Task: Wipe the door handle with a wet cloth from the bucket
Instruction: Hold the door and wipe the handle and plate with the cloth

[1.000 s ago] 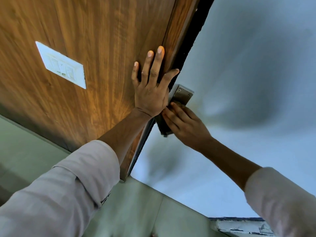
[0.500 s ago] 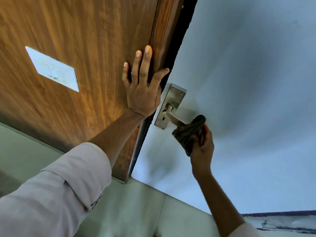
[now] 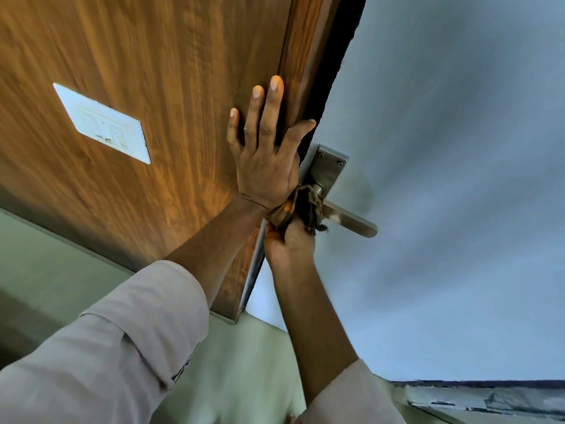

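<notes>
A steel lever door handle (image 3: 351, 221) on a steel backplate (image 3: 328, 168) sits on the pale blue door (image 3: 443, 148). My right hand (image 3: 289, 246) grips a dark brown cloth (image 3: 307, 206) and presses it against the base of the lever, near the backplate. The outer end of the lever is bare. My left hand (image 3: 264, 154) lies flat with fingers spread on the wooden panel (image 3: 153, 71) beside the door edge. The bucket is out of view.
A white switch plate (image 3: 102, 123) is set in the wooden panel to the left. A dark gap (image 3: 339, 68) runs between the wooden frame and the door. Pale green wall (image 3: 238, 362) lies below; a chipped ledge (image 3: 489, 399) is at the bottom right.
My right hand has slid the cloth from the lever's outer end back to its base by the backplate. The left hand has stayed flat on the wood.
</notes>
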